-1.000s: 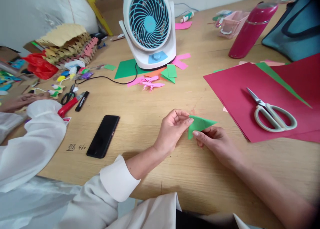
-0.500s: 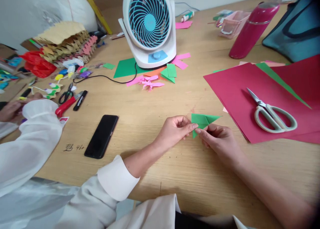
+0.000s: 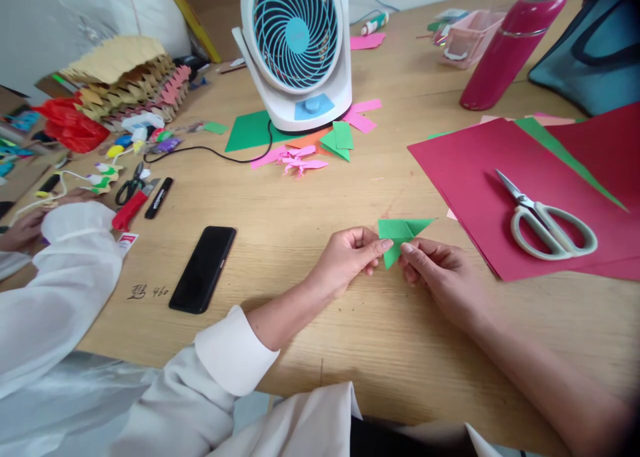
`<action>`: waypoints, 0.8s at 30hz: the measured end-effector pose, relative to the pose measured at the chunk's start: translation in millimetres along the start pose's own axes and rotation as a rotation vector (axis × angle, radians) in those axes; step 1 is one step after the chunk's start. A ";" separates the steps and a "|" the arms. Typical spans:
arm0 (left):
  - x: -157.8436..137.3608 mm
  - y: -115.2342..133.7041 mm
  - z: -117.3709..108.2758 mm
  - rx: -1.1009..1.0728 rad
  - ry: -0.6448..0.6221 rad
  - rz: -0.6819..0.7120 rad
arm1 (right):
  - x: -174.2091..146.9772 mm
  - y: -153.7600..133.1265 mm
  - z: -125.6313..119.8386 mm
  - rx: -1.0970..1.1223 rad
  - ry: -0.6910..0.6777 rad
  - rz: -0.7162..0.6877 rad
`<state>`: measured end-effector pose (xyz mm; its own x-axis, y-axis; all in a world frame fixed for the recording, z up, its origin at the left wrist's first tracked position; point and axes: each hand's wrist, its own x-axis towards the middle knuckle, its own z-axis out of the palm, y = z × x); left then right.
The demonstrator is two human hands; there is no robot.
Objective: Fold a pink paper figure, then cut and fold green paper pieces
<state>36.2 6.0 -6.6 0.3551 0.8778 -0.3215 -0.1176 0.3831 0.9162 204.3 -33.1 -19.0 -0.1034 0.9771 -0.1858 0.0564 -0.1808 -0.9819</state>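
Between my two hands is a folded piece of green paper (image 3: 396, 230), with one long point toward the right and another downward. My left hand (image 3: 353, 257) pinches its left side between thumb and fingers. On the lower right, my right hand (image 3: 440, 270) grips the paper with thumb on top and fingers curled beneath. Right of my hands, scissors (image 3: 545, 227) with pale handles lie on red paper sheets (image 3: 450, 170). Farther back rest pink folded paper figures (image 3: 303, 160) and another folded green piece (image 3: 337, 140).
A white fan (image 3: 297, 50) stands at the back, its cord running left. A phone (image 3: 203, 269) lies left of my arm. A magenta bottle (image 3: 510, 50) stands back right. A co-worker's sleeve (image 3: 65, 270) reaches in from the left, near a red-handled knife (image 3: 133, 207).
My right thumb has shifted slightly right along the green paper, away from my left thumb, baring more of the lower point. The camera view has tilted a little.
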 end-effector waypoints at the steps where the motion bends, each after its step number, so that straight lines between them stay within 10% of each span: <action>1: -0.1 -0.1 0.2 -0.009 -0.001 -0.003 | -0.3 -0.8 0.3 -0.005 0.000 0.003; 24: -3.1 -0.7 4.4 -0.079 0.039 0.019 | -2.3 -9.9 2.3 -0.140 -0.112 0.026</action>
<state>39.2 1.8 -5.2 0.3159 0.8950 -0.3150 -0.1974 0.3867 0.9008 201.7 -33.8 -9.0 -0.2098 0.9523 -0.2218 0.1978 -0.1808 -0.9634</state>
